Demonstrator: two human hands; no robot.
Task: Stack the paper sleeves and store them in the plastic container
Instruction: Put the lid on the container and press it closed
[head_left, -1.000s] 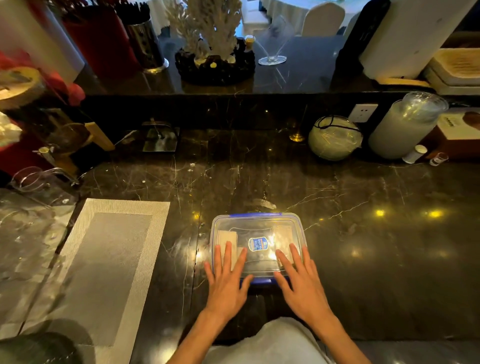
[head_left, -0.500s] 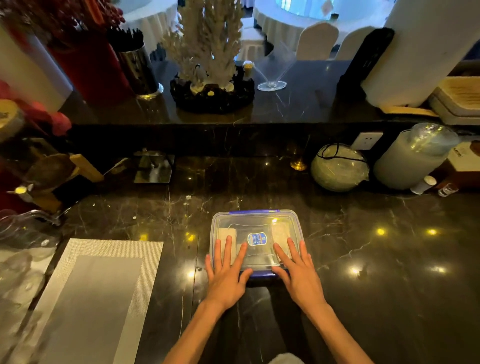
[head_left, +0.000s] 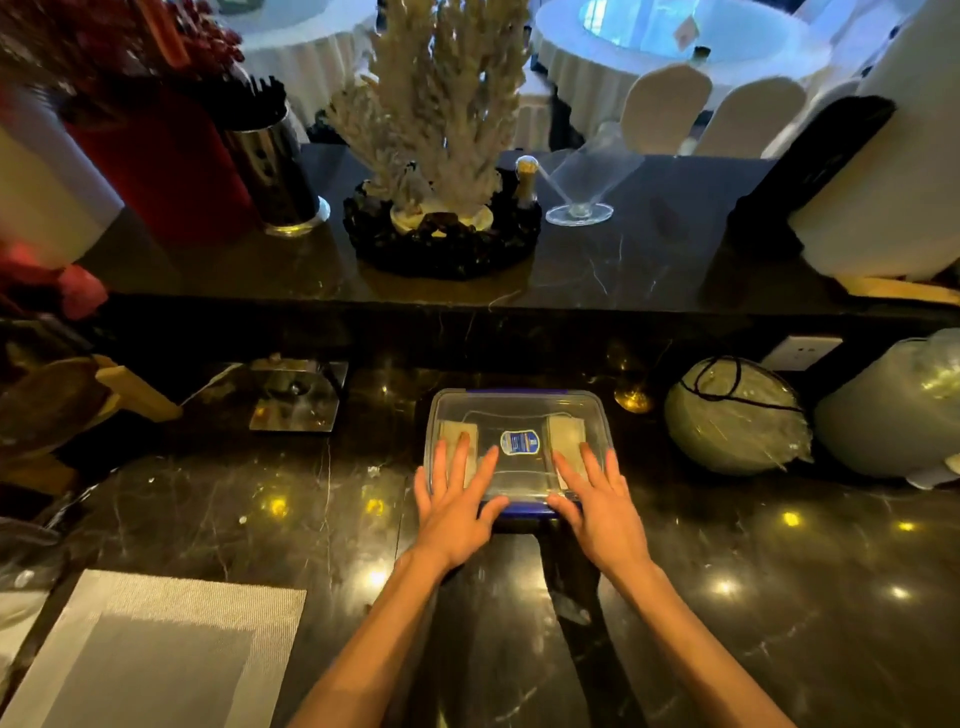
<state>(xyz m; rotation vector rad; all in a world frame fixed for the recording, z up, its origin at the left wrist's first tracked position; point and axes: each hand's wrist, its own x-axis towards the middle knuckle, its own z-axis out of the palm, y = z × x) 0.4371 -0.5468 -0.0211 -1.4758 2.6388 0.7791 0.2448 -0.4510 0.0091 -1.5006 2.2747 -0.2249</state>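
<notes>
A clear plastic container (head_left: 519, 410) with a blue-rimmed lid and a blue label stands on the dark marble counter. Through the lid I see pale paper sleeves (head_left: 566, 436) at its right end and more at its left end. My left hand (head_left: 457, 499) lies flat on the lid's near left part, fingers spread. My right hand (head_left: 597, 499) lies flat on the near right part, fingers spread. Neither hand grips anything.
A grey woven placemat (head_left: 156, 649) lies at the near left. A round wrapped bundle (head_left: 737, 415) and a wrapped cylinder (head_left: 893, 410) sit right of the container. A metal stand (head_left: 298, 395) is at its left. A raised shelf behind carries a coral ornament (head_left: 441, 156) and a glass (head_left: 582, 192).
The container and both hands have slid away from me toward the back wall, my arms stretching out. The view has tilted up, showing more of the shelf.
</notes>
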